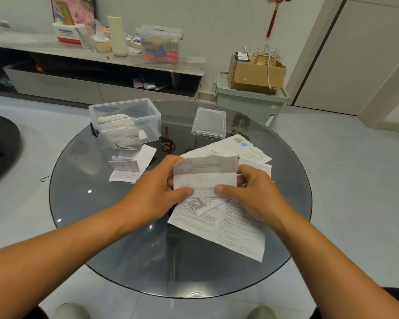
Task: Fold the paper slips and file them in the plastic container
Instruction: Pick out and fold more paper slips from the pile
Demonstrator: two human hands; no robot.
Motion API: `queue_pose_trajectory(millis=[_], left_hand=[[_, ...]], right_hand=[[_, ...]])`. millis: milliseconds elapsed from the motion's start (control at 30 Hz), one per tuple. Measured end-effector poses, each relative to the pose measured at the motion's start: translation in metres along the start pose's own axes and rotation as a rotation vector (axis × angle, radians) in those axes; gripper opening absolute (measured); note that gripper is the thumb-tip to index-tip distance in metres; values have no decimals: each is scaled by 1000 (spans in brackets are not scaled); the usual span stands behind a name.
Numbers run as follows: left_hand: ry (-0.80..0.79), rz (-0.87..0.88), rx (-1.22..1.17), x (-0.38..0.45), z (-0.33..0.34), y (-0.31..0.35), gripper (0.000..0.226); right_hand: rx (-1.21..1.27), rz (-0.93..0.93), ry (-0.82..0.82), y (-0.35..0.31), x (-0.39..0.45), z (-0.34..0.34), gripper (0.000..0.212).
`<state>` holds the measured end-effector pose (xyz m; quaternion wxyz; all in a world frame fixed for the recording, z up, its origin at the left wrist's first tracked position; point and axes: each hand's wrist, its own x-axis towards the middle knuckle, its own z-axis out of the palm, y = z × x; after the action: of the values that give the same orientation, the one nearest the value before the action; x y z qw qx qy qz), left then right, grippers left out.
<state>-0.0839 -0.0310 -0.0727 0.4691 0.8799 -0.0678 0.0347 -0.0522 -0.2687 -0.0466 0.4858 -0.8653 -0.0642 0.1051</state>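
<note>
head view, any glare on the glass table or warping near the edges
Head view: small bright glints dot the round dark glass table, and its clear surface shows the floor and table base through it; wide-angle warping bows the grey cabinet shelf and stretches both forearms; the printed paper slip held in left hand and right hand stays reasonably sharp.

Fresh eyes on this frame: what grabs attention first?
Both hands, left hand and right hand, pinch a half-folded white paper slip above the round dark glass table. Loose printed sheets lie underneath. Far left stands an open clear plastic container with folded slips inside.
</note>
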Motion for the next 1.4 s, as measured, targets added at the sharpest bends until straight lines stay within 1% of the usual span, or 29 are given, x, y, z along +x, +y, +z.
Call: queue_pose_trajectory(millis=[67,100,133,167,233,267,300,367,400,433,500,533,567,633,700,767,833,867,900,967,1000,1033,1067,1133,1167,1233,1300,1333,1400], left_hand=[[38,5,51,0,3,1,82],[59,17,94,0,3,1,91],[81,45,163,1,4,-1,94],[95,87,259,2,3,-3,91],[66,212,463,2,-2,-5,69],[25,286,534,2,-5,-5,56],[-27,343,578,2,-8,-4,49],[-112,396,628,0,-11,-2,57],[-137,405,651,0,-13,-1,62],[-150,411,680,1,-15,1,63],[-158,423,720,5,-18,2,60],[-155,438,732,6,-18,3,58],[-152,451,747,7,-19,3,57],[-144,489,777,8,-17,3,53],[-126,500,733,9,-16,4,40],[-100,454,612,10,-18,5,27],[-107,401,524,8,-23,7,27],[-119,383,494,6,-24,7,30],[-137,361,465,4,-25,7,30],[-158,269,378,1,-23,6,18],[-154,220,328,0,-21,5,12],[-140,183,290,1,-18,4,16],[-128,163,268,1,-14,3,28],[-107,155,251,2,-9,1,49],[-98,163,258,4,-7,-1,53],[-69,232,355,6,-6,-6,48],[-53,354,510,8,-7,-9,35],[-62,421,580,8,-8,-10,30],[-99,536,688,9,-9,-10,34]], right_hand=[[-122,5,100,4,4,11,71],[-191,-1,125,4,4,15,86],[-253,-1,142,5,5,18,96],[-297,-2,151,4,4,19,100],[-314,14,167,4,6,16,95],[-298,22,170,4,6,14,87],[-288,26,167,5,7,11,76],[-321,5,127,6,7,5,56],[-346,-14,77,5,7,2,51],[-364,-29,7,4,6,0,50],[-411,-50,-121,0,3,-3,58],[-445,-63,-140,-1,2,-3,60],[-473,-85,-117,-1,2,0,58],[-515,-155,9,2,3,7,47],[-523,-211,121,7,5,13,31],[-534,-263,158,7,6,10,20],[-601,-339,134,2,4,1,14],[-601,-355,96,0,4,-3,12],[-544,-334,47,-3,1,-8,10],[-319,-220,-65,-8,-2,-13,10],[-240,-159,-100,-8,-3,-13,16],[-211,-111,-108,-7,-2,-11,25],[-202,-75,-94,-5,-1,-7,33],[-184,-41,-5,-1,1,6,49],[-195,-36,51,1,2,13,58],[-296,-44,118,1,4,22,76],[-397,-36,133,1,5,25,83],[-415,-14,138,0,6,23,80],[-431,35,160,4,9,15,59]])
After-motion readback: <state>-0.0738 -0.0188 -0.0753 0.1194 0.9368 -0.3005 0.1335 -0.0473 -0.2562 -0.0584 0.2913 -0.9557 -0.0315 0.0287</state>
